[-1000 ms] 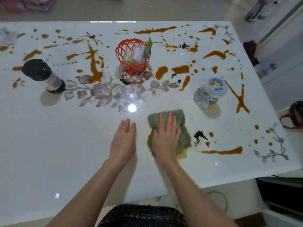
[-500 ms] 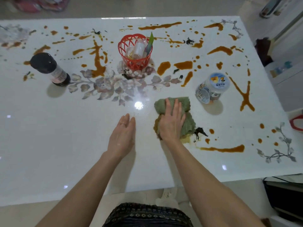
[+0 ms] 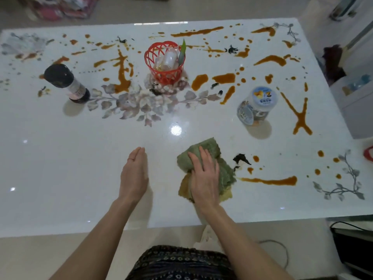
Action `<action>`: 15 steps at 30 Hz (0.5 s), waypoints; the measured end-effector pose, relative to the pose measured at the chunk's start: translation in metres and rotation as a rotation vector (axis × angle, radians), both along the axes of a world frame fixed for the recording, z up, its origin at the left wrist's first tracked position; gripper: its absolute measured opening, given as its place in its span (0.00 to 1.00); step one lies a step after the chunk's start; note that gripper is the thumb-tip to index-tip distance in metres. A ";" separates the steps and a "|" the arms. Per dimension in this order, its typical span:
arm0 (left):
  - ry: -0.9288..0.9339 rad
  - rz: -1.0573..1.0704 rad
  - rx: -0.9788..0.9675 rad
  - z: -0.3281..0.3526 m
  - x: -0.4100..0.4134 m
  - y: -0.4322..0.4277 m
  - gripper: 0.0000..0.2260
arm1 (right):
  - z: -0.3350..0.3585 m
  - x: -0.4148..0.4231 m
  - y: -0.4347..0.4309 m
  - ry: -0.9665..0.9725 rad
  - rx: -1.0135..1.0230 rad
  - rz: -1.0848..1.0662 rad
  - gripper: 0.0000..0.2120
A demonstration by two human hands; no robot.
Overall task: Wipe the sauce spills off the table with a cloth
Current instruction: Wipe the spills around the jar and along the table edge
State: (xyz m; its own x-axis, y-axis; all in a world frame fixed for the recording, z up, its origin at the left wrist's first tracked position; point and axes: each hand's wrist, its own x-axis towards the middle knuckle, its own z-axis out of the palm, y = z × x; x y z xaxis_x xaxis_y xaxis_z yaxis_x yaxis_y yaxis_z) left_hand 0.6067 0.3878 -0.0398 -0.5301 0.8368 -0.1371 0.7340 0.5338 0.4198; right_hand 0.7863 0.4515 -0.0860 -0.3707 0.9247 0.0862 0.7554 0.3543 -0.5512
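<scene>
You're looking down at a pale floor [image 3: 40, 257]. Top L: pink stuff [image 3: 60, 7], too blurry to tell what. R side: a white box [image 3: 355, 110] just beside the table [image 3: 60, 178]. Btm R: a black thing [image 3: 355, 251] & a thin cord [image 3: 283, 249] on the floor. A bright light spot [image 3: 176, 130] shines on the white table top.

surface: white table [image 3: 60, 158] (floral print) | on it: sauce spills [image 3: 270, 181], cloth [image 3: 210, 147], bottle [image 3: 66, 83], red basket [image 3: 164, 75], jar [image 3: 256, 104]

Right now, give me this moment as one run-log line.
stage: wiping | right hand: pressing green cloth | left hand: open, left of cloth | sauce streak: unwiped, right of cloth
</scene>
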 end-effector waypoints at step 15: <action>-0.004 0.284 0.079 0.000 -0.034 -0.015 0.05 | 0.000 -0.071 0.057 -0.441 0.000 0.341 0.24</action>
